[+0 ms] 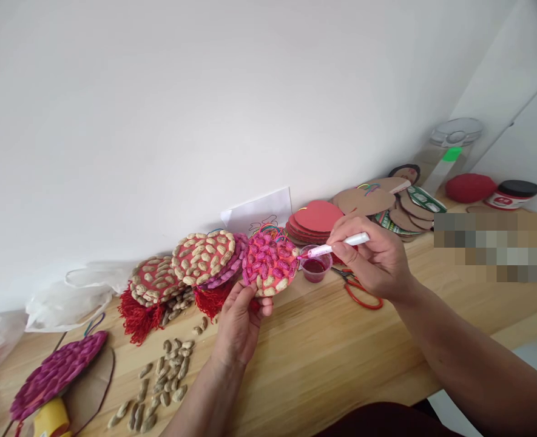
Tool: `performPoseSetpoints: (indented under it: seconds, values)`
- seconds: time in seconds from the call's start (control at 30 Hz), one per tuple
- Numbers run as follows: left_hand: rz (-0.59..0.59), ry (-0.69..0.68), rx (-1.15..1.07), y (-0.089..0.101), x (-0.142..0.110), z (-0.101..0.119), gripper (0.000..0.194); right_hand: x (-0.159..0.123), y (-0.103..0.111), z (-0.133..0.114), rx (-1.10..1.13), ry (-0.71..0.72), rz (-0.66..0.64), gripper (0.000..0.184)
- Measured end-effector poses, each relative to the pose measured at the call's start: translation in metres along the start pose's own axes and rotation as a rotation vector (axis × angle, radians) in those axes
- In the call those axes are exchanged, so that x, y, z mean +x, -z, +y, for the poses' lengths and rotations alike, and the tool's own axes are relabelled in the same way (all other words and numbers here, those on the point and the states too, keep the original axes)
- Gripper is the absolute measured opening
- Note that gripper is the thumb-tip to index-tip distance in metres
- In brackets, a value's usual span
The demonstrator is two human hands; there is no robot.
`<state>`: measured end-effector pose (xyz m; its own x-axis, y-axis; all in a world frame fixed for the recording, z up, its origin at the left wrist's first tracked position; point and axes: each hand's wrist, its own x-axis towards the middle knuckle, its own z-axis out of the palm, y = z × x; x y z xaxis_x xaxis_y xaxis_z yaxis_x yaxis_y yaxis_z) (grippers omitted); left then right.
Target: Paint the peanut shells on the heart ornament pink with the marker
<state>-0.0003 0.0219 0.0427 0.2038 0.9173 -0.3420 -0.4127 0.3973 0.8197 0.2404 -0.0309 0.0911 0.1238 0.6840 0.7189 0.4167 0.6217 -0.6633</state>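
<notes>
My left hand [241, 318] grips the lower edge of a round disc covered with peanut shells [268, 262]. Most of its shells are coloured magenta; a few along the bottom and right edge stay pale. In my right hand [375, 258] is a white marker [343, 244], its pink tip at the right edge of the disc. Just behind the tip stands a small clear cup [316, 265] of dark red liquid. Red-handled scissors [361, 294] lie below my right hand, on the wooden table [314, 364].
Loose peanuts [172, 370] lie at the left front. More peanut discs [204, 258] with red yarn tassels [141, 315] stand by the wall. Red discs [318, 220], cardboard discs [363, 200], red yarn [471, 187] and a black-lidded jar [514, 194] are at right; a magenta disc [59, 373] is at left.
</notes>
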Motion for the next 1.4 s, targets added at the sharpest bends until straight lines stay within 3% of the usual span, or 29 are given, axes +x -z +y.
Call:
performPoseSetpoints:
  seconds: [0.37, 0.83, 1.4]
  values:
    - [-0.016, -0.053, 0.046, 0.003, 0.002, -0.003, 0.033, -0.002, 0.002, -0.002, -0.016, 0.050, -0.006, 0.007]
    - [-0.045, -0.213, 0.085, 0.005, -0.003, -0.003, 0.032, 0.002, 0.001, -0.009, -0.231, 0.214, -0.049, 0.018]
    - [-0.015, -0.230, 0.046, 0.003, -0.002, 0.000, 0.036, -0.003, 0.002, -0.006, -0.278, 0.251, -0.026, 0.022]
